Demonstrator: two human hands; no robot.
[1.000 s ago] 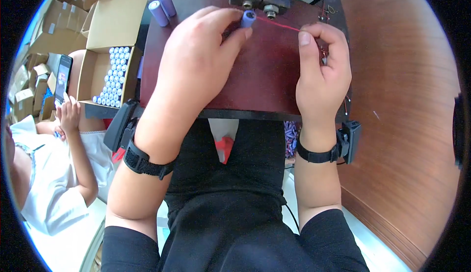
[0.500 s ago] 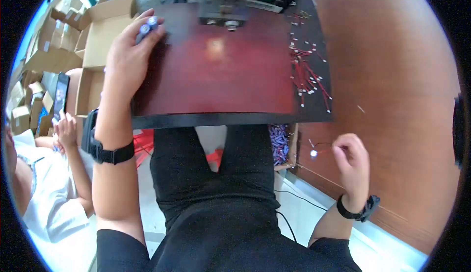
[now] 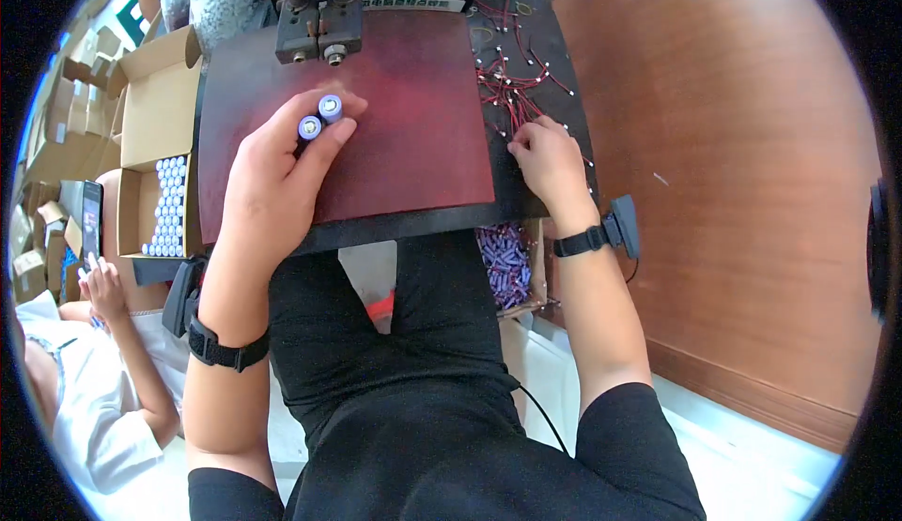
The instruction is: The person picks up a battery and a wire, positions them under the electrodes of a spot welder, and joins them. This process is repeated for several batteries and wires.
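Observation:
My left hand is over the red work mat, closed around two purple cylindrical battery cells. The cells sit side by side with their silver ends facing up, held between thumb and fingers. My right hand rests at the near edge of a pile of red wire leads with white connectors, on the black table strip right of the mat. Its thumb and fingers are pinched together; what is between them, if anything, is hidden. Just beyond my left hand stands the metal two-part head of a machine.
Left of the mat, an open cardboard box holds rows of cells. Below the table's front edge, another box holds many purple cells. A wooden panel lies to the right. At far left, a person in white sits near a phone.
My left hand has carried the two cells rightward onto the mat's middle. My right hand has moved from the lower right, where a wired cell hung near it, up to the red leads.

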